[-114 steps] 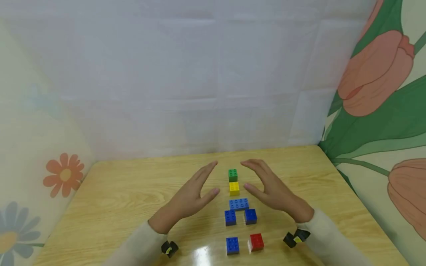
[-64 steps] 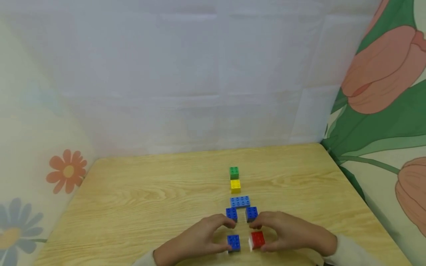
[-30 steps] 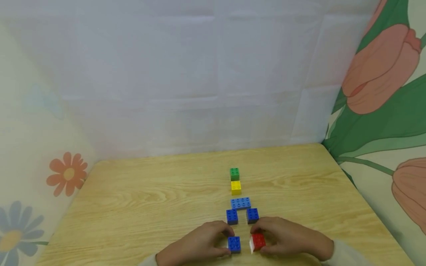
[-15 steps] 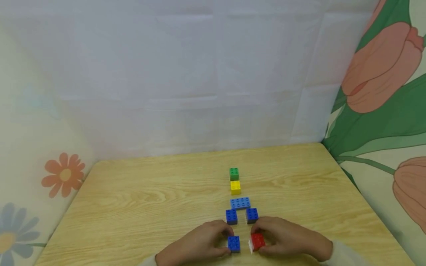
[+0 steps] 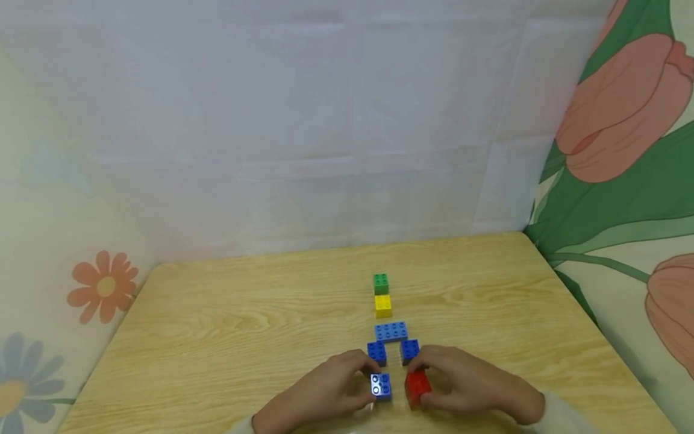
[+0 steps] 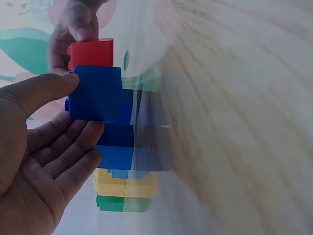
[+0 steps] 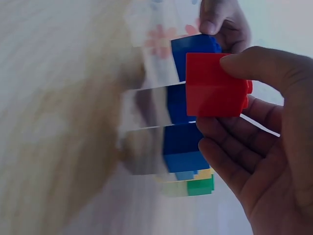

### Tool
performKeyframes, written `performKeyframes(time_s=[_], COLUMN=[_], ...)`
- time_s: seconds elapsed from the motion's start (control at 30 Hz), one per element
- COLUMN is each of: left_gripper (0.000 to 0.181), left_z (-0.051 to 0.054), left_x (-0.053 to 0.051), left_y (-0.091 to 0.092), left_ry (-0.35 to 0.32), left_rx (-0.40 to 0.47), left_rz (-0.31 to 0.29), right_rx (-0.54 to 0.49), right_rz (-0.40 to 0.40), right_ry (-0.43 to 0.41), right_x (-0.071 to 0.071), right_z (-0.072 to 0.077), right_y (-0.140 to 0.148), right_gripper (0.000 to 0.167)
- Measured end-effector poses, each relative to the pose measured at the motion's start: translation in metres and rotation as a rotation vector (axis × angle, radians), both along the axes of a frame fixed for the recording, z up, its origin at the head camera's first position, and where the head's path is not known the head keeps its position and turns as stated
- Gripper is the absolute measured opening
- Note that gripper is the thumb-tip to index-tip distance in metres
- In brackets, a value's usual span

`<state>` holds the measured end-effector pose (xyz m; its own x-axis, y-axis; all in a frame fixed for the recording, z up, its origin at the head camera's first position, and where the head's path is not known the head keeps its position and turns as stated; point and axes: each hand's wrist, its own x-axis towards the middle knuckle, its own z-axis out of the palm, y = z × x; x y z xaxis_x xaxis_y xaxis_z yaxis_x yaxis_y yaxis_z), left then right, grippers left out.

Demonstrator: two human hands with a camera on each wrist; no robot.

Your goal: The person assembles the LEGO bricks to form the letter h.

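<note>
1. Nearest, the left hand (image 5: 325,392) pinches a blue block (image 5: 381,387) between thumb and fingers; the right hand (image 5: 468,383) pinches a red block (image 5: 417,389) likewise.
2. The head view shows the blue block's studs; the left wrist view shows its smooth side instead, and both wrist views show the held blocks raised off the table (image 5: 244,337).
3. Half a second ago, both sat lower in the head view; glare now whitens the blue studs.
4. Beyond, two more blue blocks (image 5: 376,354), a light-blue block (image 5: 391,332), a yellow block (image 5: 382,306) and a green block (image 5: 381,283) remain in place.
</note>
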<state>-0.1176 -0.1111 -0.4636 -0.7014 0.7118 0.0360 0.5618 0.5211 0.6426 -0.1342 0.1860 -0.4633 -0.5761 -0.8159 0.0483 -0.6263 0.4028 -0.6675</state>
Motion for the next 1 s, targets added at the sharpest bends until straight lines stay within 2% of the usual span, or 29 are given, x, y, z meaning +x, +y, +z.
performKeyframes(time_s=[0.17,0.3,0.47,0.6,0.7,1.0], left_gripper=[0.031,0.031,0.032,0.031,0.031,0.035], left_z=[-0.003,-0.002,-0.001,-0.001,-0.002,-0.002], left_x=[0.0,0.0,0.0,-0.001,-0.001,-0.001], left_y=[0.0,0.002,0.004,0.004,0.004,0.004], left_ry=[0.021,0.002,-0.031,-0.038,-0.031,-0.028], left_rx=[0.019,0.014,-0.005,-0.013,-0.014,-0.024], left_rz=[0.0,0.004,0.024,0.027,0.02,0.019], right_rx=[-0.072,-0.117,-0.182,-0.208,-0.208,-0.275], right_rz=[-0.002,0.003,0.025,0.023,0.006,0.037], right_ry=[-0.005,0.0,0.057,0.079,0.064,0.085], right_x=[-0.003,-0.005,-0.007,-0.008,-0.009,-0.013], right_z=[0.005,0.007,0.01,0.014,0.018,0.028], right_y=[-0.004,-0.009,-0.016,-0.021,-0.025,-0.039], right_gripper=[0.034,0.034,0.032,0.032,0.034,0.034])
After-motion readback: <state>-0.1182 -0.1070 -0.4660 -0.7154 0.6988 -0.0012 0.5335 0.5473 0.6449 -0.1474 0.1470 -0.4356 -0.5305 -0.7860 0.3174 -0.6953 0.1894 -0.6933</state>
